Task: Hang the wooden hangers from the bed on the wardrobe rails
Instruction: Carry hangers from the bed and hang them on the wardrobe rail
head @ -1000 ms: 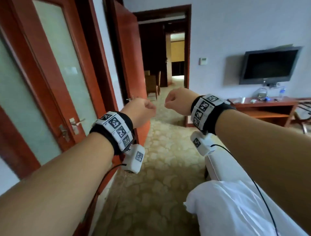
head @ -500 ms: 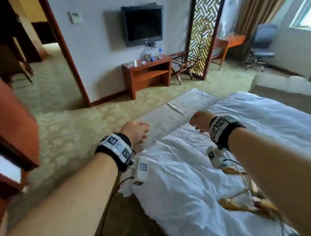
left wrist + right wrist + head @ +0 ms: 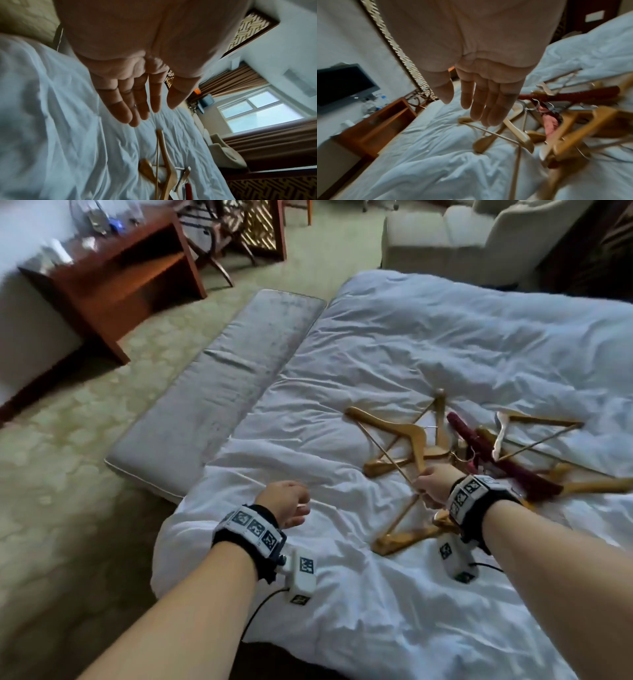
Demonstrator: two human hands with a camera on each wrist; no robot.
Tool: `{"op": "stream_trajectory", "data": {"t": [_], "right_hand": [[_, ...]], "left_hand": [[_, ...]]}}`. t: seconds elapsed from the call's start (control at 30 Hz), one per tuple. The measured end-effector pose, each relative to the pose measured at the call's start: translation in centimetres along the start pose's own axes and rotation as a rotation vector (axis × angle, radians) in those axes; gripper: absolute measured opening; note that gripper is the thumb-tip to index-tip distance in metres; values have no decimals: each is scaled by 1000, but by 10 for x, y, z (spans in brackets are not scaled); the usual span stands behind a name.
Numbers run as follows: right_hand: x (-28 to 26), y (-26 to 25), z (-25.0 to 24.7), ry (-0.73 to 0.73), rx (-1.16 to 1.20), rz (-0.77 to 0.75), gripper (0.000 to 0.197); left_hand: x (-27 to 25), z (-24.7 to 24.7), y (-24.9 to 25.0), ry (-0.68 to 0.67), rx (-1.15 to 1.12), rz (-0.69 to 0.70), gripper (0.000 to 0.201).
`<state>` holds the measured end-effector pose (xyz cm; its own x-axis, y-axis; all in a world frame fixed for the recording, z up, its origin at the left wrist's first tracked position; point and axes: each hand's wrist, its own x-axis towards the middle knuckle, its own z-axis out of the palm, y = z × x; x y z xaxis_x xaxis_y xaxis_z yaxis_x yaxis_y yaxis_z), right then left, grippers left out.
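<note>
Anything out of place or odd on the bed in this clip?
Yes: the light wooden hangers lie in a crossed, tangled heap on the rumpled white duvet, mixed with a dark red hanger. Both the right hand and the left hand hover open.

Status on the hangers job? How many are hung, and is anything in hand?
Done: nothing visibly hung; no wardrobe rail is in view. In hand: nothing. The right hand reaches open-fingered over the pile of wooden hangers on the bed, and the left hand is open over the sheet. Left: the whole pile, tangled with a dark red hanger, is to be picked up and hung.
</note>
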<state>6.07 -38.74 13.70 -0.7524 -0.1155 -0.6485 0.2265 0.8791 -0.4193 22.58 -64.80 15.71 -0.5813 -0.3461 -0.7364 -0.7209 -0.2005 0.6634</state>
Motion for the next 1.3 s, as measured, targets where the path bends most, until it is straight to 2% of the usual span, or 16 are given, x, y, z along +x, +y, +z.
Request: {"op": "stream_trajectory", "data": {"t": [0.23,0.37,0.43,0.53,0.57,0.63,0.73,0.87,1.0,1.1,1.23,1.3], "right_hand": [[89,80,18,-20,146,164,15],[125,101,11,-4,245,268,15],[139,103,9,32,308,309,27],[157,101,17,38,424,325,31],[163,101,21,33,439,327,38],[171,100,30,24,425,329,38],[181,101,38,1,347,316,21],[187,92,45,-90,310,334,29],[192,77,49,-160,263,355,28],[195,75,57,-202,194,349,20],[234,112,95,-243,108,311,42],[236,113,97,-260,76,299,44]], "left_hand": [[100,95,-13,-62,22,-223,9],[139,151,-14,-91,32,-303,9],[155,175,-14,-109,41,-326,7],[170,200,-14,-139,39,-350,10],[174,205,-15,-146,41,-357,10],[180,213,-16,-152,41,-371,10],[186,220,-18,-146,32,-392,10],[189,221,-18,-130,10,-395,10],[186,221,-18,-114,-20,-378,11],[181,214,-21,-99,-36,-374,9],[174,201,-32,-61,-56,-385,11],[172,196,-37,-44,-66,-396,11]]}}
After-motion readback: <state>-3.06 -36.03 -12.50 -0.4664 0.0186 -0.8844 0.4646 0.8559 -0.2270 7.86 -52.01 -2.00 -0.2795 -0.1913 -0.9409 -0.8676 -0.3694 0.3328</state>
